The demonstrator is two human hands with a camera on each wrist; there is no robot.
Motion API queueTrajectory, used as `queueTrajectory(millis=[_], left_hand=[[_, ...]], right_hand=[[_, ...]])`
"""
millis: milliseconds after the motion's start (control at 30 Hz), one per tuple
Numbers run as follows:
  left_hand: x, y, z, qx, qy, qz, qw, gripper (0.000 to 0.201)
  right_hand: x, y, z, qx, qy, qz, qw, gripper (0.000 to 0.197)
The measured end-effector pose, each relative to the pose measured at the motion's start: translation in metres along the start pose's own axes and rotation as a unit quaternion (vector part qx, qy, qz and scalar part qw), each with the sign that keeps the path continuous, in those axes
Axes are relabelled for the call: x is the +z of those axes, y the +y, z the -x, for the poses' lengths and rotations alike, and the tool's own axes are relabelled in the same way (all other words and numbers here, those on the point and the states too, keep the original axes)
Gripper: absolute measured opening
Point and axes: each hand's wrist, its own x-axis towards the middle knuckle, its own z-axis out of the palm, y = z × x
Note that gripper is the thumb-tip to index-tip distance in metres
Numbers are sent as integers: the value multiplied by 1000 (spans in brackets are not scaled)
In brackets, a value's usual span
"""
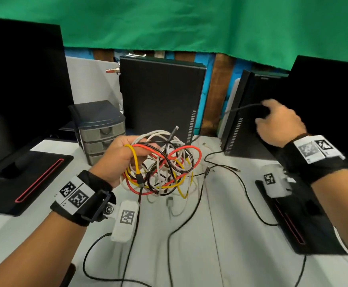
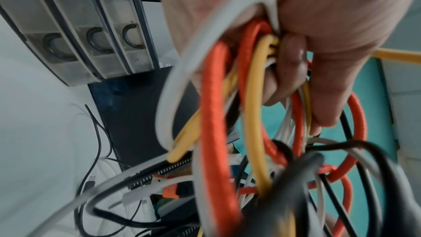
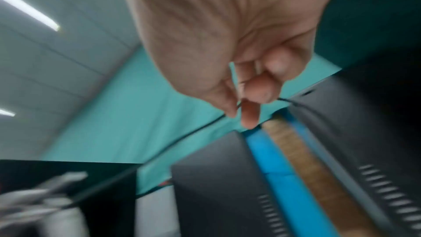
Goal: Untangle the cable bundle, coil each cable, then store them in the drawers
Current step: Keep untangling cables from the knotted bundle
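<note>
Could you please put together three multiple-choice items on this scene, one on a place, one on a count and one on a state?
1. Where does the drawer unit stand?
A. behind the left hand
B. right of the right hand
C. on the near table edge

2. How many drawers does it have?
A. two
B. three
C. five

3. What is the right hand's grip doing?
A. lying flat on the table
B. holding the cable bundle
C. pinching a thin black cable

Answers: 1 A, it shows just beyond the left hand in the head view; 2 B, three handles show in the left wrist view; 3 C, thumb and finger close on the black cable in the right wrist view.
</note>
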Motion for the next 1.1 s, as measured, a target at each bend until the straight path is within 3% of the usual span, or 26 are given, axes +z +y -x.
queueTrajectory(millis=[100,200,300,367,400,467,533,600,633,667,700,767,833,900,967,1033,1100], left_hand=[[5,-1,2,-8,-7,-8,1000,18],[6,-1,5,-8,1,-7,1000,21],[8,3,8,5,4,3,1000,30],[9,5,9,10,-5,2,1000,28],[8,5,9,11,-8,2,1000,26],[7,6,10,12,-11,-6,1000,24],[5,7,9,14,-7,-3,1000,26],[3,7,8,12,3,23,1000,36],[3,7,8,13,6,34,999,39],[4,8,7,15,4,37,999,38],[5,8,7,17,-1,34,999,37],[7,7,7,18,-8,33,999,40],[6,3,6,20,-9,29,999,43],[5,2,7,24,-18,2,1000,29],[4,1,7,31,-24,-10,999,23],[3,3,8,31,-18,5,999,25],[1,3,9,38,-32,17,999,18]], right_hand=[[3,-50,43,-242,-80,-112,961,49],[7,-80,73,-340,-179,-106,917,50],[10,-83,75,-350,-229,-127,899,29],[7,-82,73,-364,-210,-109,901,19],[6,-79,71,-369,-173,-73,910,21],[6,-62,56,-346,-33,35,937,28],[-3,-36,27,-200,63,99,973,32],[-19,-12,2,0,39,120,992,33],[-24,-6,-4,53,10,139,989,33],[-26,-5,-5,58,-12,162,985,33],[-24,-9,-1,19,-14,166,986,32],[-17,-29,18,-144,-1,84,986,31],[-12,-55,44,-279,-73,-54,956,37],[-8,-77,62,-299,-234,-155,912,48],[-6,-85,70,-283,-346,-153,881,54],[-6,-83,71,-294,-364,-118,876,44],[-9,-76,67,-314,-319,-129,885,24]])
